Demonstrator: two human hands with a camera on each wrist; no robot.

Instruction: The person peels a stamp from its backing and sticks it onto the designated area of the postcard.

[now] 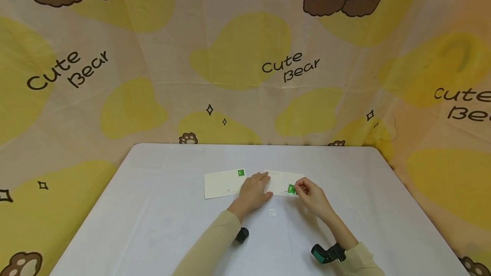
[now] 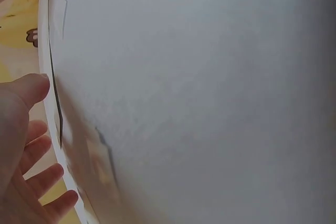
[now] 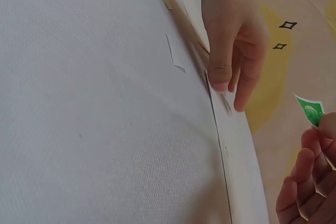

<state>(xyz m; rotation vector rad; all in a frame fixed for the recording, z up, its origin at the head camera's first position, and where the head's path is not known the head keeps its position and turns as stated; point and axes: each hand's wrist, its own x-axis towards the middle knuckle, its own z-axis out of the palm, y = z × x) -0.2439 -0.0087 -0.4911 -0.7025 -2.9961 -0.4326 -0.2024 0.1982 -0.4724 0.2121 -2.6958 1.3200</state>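
My right hand pinches a small green stamp between thumb and fingertips. In the head view the stamp overlaps the lower right part of a cream envelope; the right wrist view shows it raised, with one corner in the pinch. With its fingers extended, my left hand rests at the left end of this envelope, the thumb by its lower edge. To the left lies a second cream envelope, bearing a green stamp in its upper right corner. My left hand hides part of that envelope's right end.
A small whitish scrap lies on the white table, in front of the envelopes. Behind the table's far edge hangs a yellow and cream cloth printed with bears. Dark devices are strapped on both wrists.
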